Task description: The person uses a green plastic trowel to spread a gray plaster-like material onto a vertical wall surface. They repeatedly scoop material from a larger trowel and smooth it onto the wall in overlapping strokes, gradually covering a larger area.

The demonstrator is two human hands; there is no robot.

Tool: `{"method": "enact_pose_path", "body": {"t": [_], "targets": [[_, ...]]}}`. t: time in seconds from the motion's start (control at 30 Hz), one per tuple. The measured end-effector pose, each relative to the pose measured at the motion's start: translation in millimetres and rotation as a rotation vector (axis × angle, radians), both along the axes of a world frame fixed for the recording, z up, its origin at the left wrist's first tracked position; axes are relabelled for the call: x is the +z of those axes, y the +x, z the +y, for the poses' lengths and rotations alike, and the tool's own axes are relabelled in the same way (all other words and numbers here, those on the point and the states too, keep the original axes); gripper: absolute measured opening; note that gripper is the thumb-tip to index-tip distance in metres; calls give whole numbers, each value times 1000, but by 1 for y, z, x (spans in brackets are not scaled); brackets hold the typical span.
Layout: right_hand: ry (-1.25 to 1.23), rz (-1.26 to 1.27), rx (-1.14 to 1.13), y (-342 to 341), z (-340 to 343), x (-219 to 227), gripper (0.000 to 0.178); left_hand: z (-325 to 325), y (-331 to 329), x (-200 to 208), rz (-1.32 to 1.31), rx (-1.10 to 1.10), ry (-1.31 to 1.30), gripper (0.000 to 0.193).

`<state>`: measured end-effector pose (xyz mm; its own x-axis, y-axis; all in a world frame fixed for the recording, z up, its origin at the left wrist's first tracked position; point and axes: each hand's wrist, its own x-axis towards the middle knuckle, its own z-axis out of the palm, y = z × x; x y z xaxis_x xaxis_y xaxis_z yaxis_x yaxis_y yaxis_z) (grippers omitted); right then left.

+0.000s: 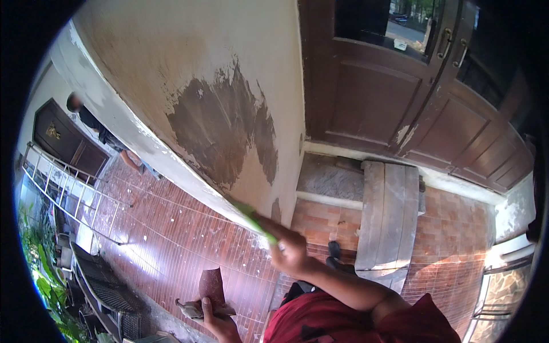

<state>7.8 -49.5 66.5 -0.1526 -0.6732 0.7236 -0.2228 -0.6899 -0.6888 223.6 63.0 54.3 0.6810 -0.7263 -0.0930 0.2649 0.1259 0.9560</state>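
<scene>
The right hand (293, 251) is clamped around a flat green scraper (253, 217), fingers wrapped over its near end; its far end overlaps the edge of the pale wall (251, 31), and I cannot tell whether it touches. The left hand (220, 324), lower and to the left, has its thumb pressed on a brown curved sheet (211, 284) that stands up from the grip, with a crumpled greyish piece (191, 310) beneath it, sticking out to the left; the exact kind of either is hard to tell. A red shirt (320, 319) shows between the forearms. Beyond the right hand, the wall bears a large, ragged, dark brown patch (214, 128) on its right-hand face. To the right stands a weathered wooden bench (387, 220), with a dark shoe (334, 248) just left of it, on the reddish tiled floor (183, 228), and a grey step (330, 182) behind. Farther off on the right is a brown double door (374, 97) with glass panes and worn paint. On the far left, past the wall, another person (94, 123) is near a second dark door (60, 134); a metal ladder (71, 197) leans closer, and dark woven chairs (108, 286) stand beside green plants (43, 280) on the near left
</scene>
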Motion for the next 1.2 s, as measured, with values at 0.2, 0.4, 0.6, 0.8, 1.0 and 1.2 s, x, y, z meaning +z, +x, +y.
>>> {"method": "enact_pose_path", "body": {"t": [0.2,0.4,0.6,0.8,1.0,1.2], "targets": [[30,-125,-410,-48,-112,37,33,8,4,4,69,-105,52,27],[69,-157,-142,7,-135,70,59,7,-12,2,99,68,20,24],[-163,56,168,39,-34,48,74,12,-30,8,124,26,114,32],[-169,-138,-119,-29,-77,50,63,4,-52,14,-9,51,57,19],[-137,-230,-103,-8,-170,87,66,9,-66,17,61,35,22,22],[-195,102,228,25,-61,51,63,-5,-86,7,37,99,-1,23]]}}
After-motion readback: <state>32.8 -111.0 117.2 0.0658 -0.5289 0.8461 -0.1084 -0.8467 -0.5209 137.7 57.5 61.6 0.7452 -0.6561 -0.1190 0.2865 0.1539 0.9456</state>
